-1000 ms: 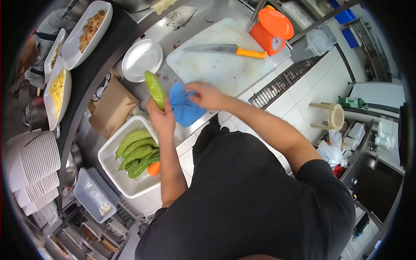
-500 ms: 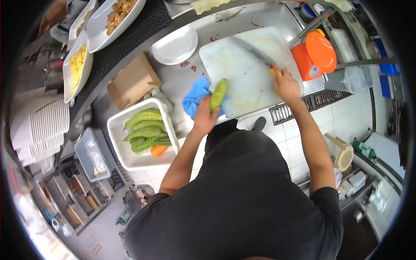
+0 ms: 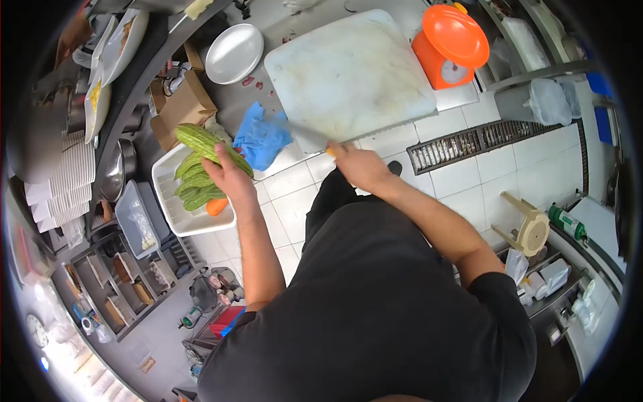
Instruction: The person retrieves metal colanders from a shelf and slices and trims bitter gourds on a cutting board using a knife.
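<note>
My left hand [image 3: 231, 175] is closed on a green ridged bitter melon [image 3: 195, 139] over the white tub [image 3: 161, 194]. Its thumb lies across the top of the melon; some fingers are hidden. Beneath it in the tub are several more bitter melons [image 3: 194, 182] and an orange carrot-like piece [image 3: 216, 206]. My right hand [image 3: 362, 166] grips the yellow handle of a knife [image 3: 309, 139], near my body at the counter's front edge. The knife's blade points left, beside the near-left corner of the white cutting board [image 3: 351, 74].
A crumpled blue cloth [image 3: 261, 137] lies between tub and board. Behind it are a white plate [image 3: 234, 53] and red scraps [image 3: 248, 81]. An orange kitchen scale [image 3: 442, 63] stands right of the board, a cardboard box [image 3: 184, 110] behind the tub.
My left hand has moved left with the bitter melon, from the board's edge to over the tub. The knife has come off the board toward me, and the view has shifted.
</note>
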Action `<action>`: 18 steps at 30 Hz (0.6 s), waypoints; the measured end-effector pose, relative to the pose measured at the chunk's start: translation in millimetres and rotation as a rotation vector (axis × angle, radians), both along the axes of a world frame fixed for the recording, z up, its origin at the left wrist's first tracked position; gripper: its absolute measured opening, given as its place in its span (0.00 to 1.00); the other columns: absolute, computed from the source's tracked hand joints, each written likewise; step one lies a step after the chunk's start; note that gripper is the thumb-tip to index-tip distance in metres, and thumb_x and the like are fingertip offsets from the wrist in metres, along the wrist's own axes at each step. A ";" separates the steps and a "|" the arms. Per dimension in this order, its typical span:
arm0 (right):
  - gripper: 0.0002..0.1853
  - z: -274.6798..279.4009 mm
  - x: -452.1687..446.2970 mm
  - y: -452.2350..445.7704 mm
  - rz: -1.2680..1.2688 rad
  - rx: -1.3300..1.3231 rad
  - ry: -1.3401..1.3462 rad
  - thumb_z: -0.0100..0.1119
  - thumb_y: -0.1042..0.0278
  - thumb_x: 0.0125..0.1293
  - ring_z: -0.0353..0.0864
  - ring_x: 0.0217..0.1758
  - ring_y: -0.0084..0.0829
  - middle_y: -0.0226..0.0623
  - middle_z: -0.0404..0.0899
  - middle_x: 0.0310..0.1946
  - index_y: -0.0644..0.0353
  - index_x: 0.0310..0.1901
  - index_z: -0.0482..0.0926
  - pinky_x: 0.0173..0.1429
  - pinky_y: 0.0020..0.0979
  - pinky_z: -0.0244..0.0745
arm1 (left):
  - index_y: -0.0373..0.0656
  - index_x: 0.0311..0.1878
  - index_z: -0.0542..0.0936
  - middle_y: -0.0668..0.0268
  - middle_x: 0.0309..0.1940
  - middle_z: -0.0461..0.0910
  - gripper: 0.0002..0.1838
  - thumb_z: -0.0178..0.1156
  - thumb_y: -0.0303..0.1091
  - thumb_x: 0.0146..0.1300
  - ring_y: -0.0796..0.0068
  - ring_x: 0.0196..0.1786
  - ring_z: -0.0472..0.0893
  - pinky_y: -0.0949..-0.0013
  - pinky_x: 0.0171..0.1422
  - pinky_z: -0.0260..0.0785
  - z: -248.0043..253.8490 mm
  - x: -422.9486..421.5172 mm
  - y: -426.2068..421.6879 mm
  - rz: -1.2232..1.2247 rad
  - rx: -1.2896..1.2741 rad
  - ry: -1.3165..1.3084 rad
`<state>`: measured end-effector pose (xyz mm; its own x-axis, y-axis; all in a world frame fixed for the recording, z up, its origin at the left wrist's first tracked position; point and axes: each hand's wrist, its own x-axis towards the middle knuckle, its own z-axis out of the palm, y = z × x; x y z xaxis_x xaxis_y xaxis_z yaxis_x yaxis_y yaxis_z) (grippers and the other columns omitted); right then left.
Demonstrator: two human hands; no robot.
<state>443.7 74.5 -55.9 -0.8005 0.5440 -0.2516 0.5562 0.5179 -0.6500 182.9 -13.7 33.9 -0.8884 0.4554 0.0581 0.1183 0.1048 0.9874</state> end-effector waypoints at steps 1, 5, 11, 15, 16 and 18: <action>0.25 11.3 4.1 -5.8 0.041 -0.070 0.016 0.50 0.63 0.79 0.87 0.46 0.57 0.57 0.82 0.52 0.53 0.75 0.64 0.49 0.53 0.83 | 0.40 0.60 0.70 0.60 0.40 0.81 0.18 0.58 0.44 0.81 0.72 0.36 0.82 0.68 0.40 0.74 8.5 5.1 -0.6 -0.003 0.010 0.012; 0.25 21.5 32.2 -5.5 0.032 -0.184 0.143 0.53 0.59 0.78 0.85 0.51 0.57 0.53 0.82 0.54 0.52 0.73 0.68 0.54 0.52 0.81 | 0.40 0.58 0.72 0.62 0.37 0.81 0.17 0.59 0.43 0.80 0.74 0.36 0.82 0.68 0.39 0.74 28.3 11.3 4.6 -0.090 0.001 0.053; 0.21 17.2 119.9 9.6 -0.585 -0.148 0.285 0.57 0.55 0.79 0.87 0.37 0.50 0.51 0.85 0.35 0.56 0.66 0.73 0.41 0.43 0.80 | 0.37 0.62 0.75 0.61 0.41 0.82 0.20 0.64 0.39 0.75 0.72 0.45 0.82 0.68 0.51 0.75 -3.1 12.9 47.9 -0.370 -0.174 0.113; 0.13 16.0 161.7 7.0 -0.955 -0.582 0.390 0.52 0.62 0.80 0.78 0.29 0.19 0.31 0.79 0.32 0.59 0.57 0.75 0.30 0.26 0.75 | 0.43 0.66 0.79 0.54 0.59 0.84 0.25 0.68 0.34 0.66 0.53 0.60 0.83 0.51 0.66 0.72 -26.8 29.0 115.8 -0.842 -0.458 0.609; 0.11 11.2 167.5 4.5 -0.999 -0.633 0.412 0.51 0.63 0.81 0.77 0.29 0.20 0.31 0.78 0.32 0.60 0.55 0.75 0.29 0.27 0.75 | 0.44 0.67 0.78 0.55 0.61 0.82 0.26 0.68 0.33 0.66 0.53 0.64 0.81 0.49 0.70 0.68 -35.5 33.5 132.2 -0.923 -0.495 0.694; 0.10 7.9 167.5 1.5 -1.069 -0.717 0.377 0.50 0.62 0.81 0.77 0.28 0.21 0.30 0.76 0.32 0.59 0.51 0.74 0.28 0.27 0.74 | 0.47 0.69 0.78 0.56 0.67 0.80 0.28 0.68 0.32 0.64 0.51 0.70 0.77 0.45 0.78 0.62 -49.5 40.5 162.2 -1.089 -0.566 0.873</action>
<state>611.3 76.0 -48.0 -0.1511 0.7835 -0.6028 0.1993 -0.5731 -0.7949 223.3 148.5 -15.6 0.1089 0.9936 -0.0292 0.8998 -0.0861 0.4278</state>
